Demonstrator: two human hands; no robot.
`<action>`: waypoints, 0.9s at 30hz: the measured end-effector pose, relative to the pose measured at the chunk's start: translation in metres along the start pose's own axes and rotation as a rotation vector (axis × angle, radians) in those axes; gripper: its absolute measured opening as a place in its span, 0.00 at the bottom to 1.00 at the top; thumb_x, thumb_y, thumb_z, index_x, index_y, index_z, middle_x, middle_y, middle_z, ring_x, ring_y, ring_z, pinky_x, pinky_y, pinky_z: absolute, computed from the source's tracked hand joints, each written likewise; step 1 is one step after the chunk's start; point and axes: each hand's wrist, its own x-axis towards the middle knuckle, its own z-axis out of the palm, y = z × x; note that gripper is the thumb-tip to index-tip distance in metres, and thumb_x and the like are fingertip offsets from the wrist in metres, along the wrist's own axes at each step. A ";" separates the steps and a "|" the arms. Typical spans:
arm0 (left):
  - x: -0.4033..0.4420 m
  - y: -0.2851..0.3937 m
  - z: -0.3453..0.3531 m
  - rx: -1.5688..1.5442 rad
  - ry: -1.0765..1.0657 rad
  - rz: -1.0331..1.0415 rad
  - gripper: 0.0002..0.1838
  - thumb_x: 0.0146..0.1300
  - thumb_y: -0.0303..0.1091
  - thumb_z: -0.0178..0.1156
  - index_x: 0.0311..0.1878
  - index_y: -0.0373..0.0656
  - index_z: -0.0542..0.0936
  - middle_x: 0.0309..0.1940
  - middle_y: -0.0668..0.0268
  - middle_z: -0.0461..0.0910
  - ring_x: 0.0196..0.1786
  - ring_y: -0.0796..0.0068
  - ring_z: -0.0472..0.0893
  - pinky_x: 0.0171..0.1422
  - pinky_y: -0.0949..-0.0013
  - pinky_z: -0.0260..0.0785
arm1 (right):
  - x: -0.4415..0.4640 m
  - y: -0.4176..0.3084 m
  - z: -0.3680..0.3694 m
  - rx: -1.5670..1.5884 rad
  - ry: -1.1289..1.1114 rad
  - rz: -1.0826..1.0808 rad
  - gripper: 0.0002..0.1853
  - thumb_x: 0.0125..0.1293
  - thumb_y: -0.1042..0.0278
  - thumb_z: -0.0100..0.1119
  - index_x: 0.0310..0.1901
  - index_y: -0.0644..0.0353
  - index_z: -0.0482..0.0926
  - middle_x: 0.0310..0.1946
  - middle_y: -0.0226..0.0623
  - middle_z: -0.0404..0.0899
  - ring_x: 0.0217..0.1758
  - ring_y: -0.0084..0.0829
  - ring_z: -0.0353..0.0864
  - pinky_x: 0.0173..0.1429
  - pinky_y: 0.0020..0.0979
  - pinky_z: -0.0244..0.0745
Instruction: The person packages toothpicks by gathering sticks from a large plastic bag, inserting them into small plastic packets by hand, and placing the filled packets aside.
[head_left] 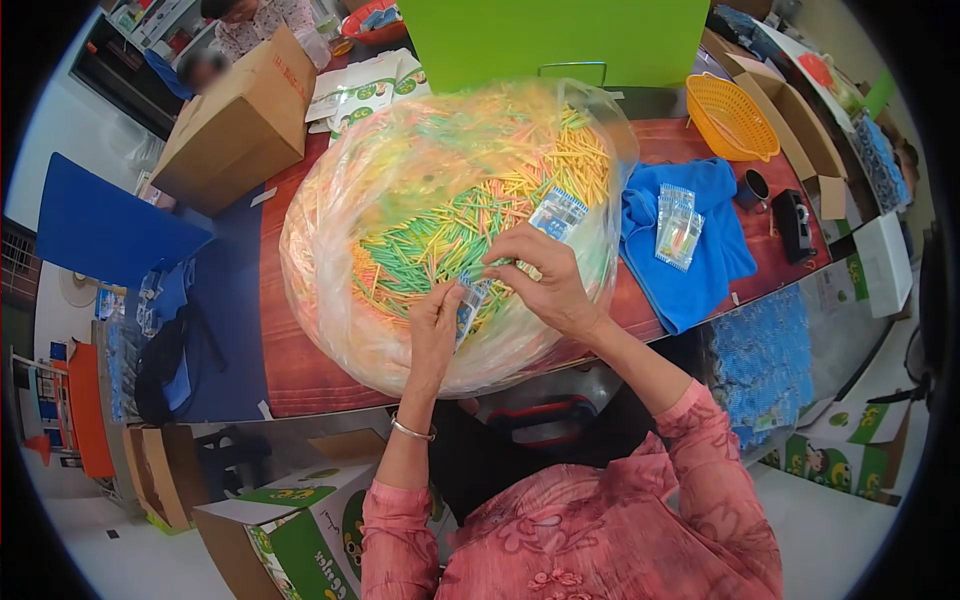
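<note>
1. At the table (285, 385), my left hand (432, 325) holds a small printed packet (468, 314) between thumb and fingers, over the side of the bag nearest me.
2. My right hand (540, 275) meets it at the packet's upper end, thumb and fingertips drawn narrow; I cannot tell whether they grip a stick.
3. Beneath both hands, a large clear plastic bag (318, 320) of thin green, yellow and orange sticks (425, 240) fills the table's middle, reaching its near edge.
4. Another packet (558, 213) lies on the sticks, just beyond my right hand.
5. Toward the table's near right corner, more packets (679, 230) rest on a blue cloth (725, 245); a black tape dispenser (794, 226) stands by the right edge.
6. An orange basket (735, 118) sits near the far right corner.
</note>
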 end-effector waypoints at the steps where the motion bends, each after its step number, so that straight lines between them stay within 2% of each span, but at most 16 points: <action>1: 0.000 -0.002 -0.001 -0.006 0.001 -0.011 0.13 0.74 0.33 0.59 0.51 0.32 0.84 0.28 0.74 0.78 0.32 0.87 0.71 0.35 0.77 0.65 | -0.001 0.001 -0.002 0.025 0.000 0.025 0.09 0.58 0.82 0.66 0.40 0.64 0.82 0.36 0.38 0.80 0.40 0.32 0.81 0.43 0.30 0.75; 5: -0.002 0.003 0.000 -0.016 0.001 -0.034 0.13 0.73 0.32 0.60 0.53 0.33 0.84 0.29 0.72 0.79 0.32 0.86 0.71 0.35 0.76 0.65 | -0.004 0.006 -0.005 0.123 -0.012 0.099 0.08 0.58 0.82 0.66 0.39 0.64 0.83 0.36 0.34 0.80 0.38 0.26 0.78 0.41 0.27 0.73; 8: -0.004 0.006 0.003 -0.062 0.002 0.001 0.13 0.73 0.32 0.60 0.54 0.34 0.84 0.33 0.71 0.80 0.34 0.86 0.72 0.38 0.77 0.66 | -0.006 0.008 -0.010 0.208 -0.109 0.269 0.08 0.61 0.83 0.64 0.41 0.65 0.83 0.36 0.32 0.80 0.42 0.25 0.78 0.43 0.28 0.73; 11: -0.006 0.005 0.002 -0.102 -0.055 0.010 0.14 0.73 0.31 0.61 0.56 0.36 0.83 0.38 0.70 0.81 0.38 0.86 0.74 0.42 0.78 0.67 | -0.003 0.015 -0.012 0.273 -0.202 0.410 0.06 0.63 0.79 0.64 0.41 0.64 0.83 0.35 0.29 0.79 0.40 0.22 0.77 0.43 0.28 0.72; 14: -0.003 0.006 0.006 -0.056 -0.108 0.149 0.15 0.74 0.33 0.60 0.58 0.35 0.82 0.39 0.71 0.82 0.40 0.85 0.75 0.45 0.78 0.68 | 0.004 0.015 -0.015 0.150 -0.214 0.387 0.07 0.61 0.74 0.66 0.40 0.64 0.82 0.32 0.31 0.78 0.33 0.22 0.72 0.39 0.27 0.69; 17: 0.000 0.022 0.007 -0.216 -0.163 -0.020 0.16 0.75 0.36 0.59 0.56 0.34 0.81 0.37 0.73 0.81 0.40 0.85 0.76 0.45 0.78 0.68 | 0.012 0.012 -0.017 0.023 -0.256 0.322 0.09 0.63 0.70 0.66 0.42 0.65 0.82 0.33 0.35 0.79 0.33 0.25 0.74 0.40 0.29 0.70; 20: 0.007 0.016 0.006 -0.307 -0.207 -0.077 0.16 0.76 0.38 0.57 0.53 0.34 0.83 0.37 0.75 0.80 0.40 0.87 0.76 0.45 0.79 0.68 | 0.016 0.020 -0.014 -0.109 -0.356 0.032 0.14 0.64 0.64 0.66 0.45 0.66 0.82 0.35 0.41 0.80 0.35 0.33 0.79 0.41 0.34 0.73; 23: 0.011 0.009 0.004 -0.434 -0.165 -0.131 0.14 0.77 0.38 0.56 0.50 0.36 0.83 0.39 0.74 0.82 0.40 0.89 0.76 0.44 0.80 0.69 | 0.020 0.011 -0.012 -0.197 -0.303 -0.112 0.17 0.64 0.62 0.67 0.48 0.66 0.81 0.38 0.45 0.82 0.38 0.42 0.82 0.42 0.39 0.75; 26: 0.011 0.018 0.009 -0.694 -0.049 -0.128 0.12 0.77 0.35 0.55 0.49 0.37 0.83 0.39 0.73 0.82 0.39 0.89 0.76 0.43 0.80 0.69 | 0.025 -0.012 -0.017 -0.137 -0.282 0.210 0.19 0.63 0.62 0.67 0.50 0.66 0.80 0.39 0.45 0.83 0.38 0.42 0.82 0.42 0.38 0.76; 27: 0.010 0.018 0.009 -0.671 -0.044 -0.101 0.12 0.78 0.35 0.55 0.49 0.37 0.83 0.39 0.73 0.82 0.39 0.89 0.77 0.43 0.80 0.69 | 0.021 -0.009 -0.015 -0.150 -0.278 0.163 0.18 0.63 0.63 0.68 0.49 0.66 0.81 0.38 0.44 0.83 0.36 0.40 0.81 0.42 0.37 0.75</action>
